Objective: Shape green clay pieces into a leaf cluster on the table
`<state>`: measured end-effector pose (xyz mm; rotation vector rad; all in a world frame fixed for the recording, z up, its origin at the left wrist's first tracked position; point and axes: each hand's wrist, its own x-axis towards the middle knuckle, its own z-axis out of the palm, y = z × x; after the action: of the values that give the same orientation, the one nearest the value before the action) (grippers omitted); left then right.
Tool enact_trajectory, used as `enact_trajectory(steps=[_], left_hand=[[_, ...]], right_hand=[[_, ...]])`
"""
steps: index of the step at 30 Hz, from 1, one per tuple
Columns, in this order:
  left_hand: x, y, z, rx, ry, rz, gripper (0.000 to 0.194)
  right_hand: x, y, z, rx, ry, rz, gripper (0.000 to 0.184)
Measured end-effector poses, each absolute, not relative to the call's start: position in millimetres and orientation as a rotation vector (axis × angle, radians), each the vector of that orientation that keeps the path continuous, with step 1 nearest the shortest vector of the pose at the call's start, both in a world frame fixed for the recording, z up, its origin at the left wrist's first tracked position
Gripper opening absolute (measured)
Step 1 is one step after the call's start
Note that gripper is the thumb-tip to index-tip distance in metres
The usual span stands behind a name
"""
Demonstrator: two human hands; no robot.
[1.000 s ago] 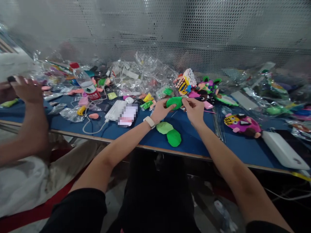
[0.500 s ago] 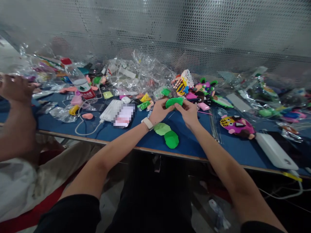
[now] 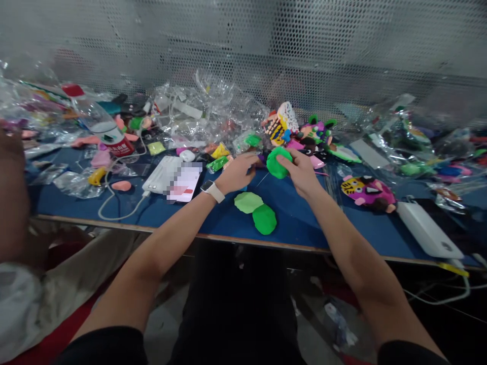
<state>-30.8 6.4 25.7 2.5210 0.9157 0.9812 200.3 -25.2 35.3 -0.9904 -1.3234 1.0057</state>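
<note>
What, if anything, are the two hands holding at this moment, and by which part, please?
The right hand holds a green clay lump by its right side, fingers on top. The left hand holds nothing visible.

Dim, even light with soft shadows; edges bend and blur, perhaps from the wide lens.

Water bottle, tiger figure

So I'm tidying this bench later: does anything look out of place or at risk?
The white power bank lies askew at the blue table's front edge, its cable dangling below. Crumpled clear wrappers pile up along the back. The right hand holds a green clay lump; two green discs lie flat.
</note>
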Motion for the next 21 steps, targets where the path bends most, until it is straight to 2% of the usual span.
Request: enact_trajectory(steps=[10, 15, 21], left_hand=[[-35, -3, 32, 2.846, 0.819, 0.437, 0.027], [-33, -5, 30, 2.808, 0.773, 0.465, 0.032], [-29, -12, 34, 2.814, 0.757, 0.427, 0.03]], right_hand=[[242, -42, 78, -1.196, -1.987, 1.279, 0.047], [250, -45, 66, -1.163, -2.14, 1.571, 0.046], [251, -46, 53, -1.068, -2.357, 1.588, 0.047]])
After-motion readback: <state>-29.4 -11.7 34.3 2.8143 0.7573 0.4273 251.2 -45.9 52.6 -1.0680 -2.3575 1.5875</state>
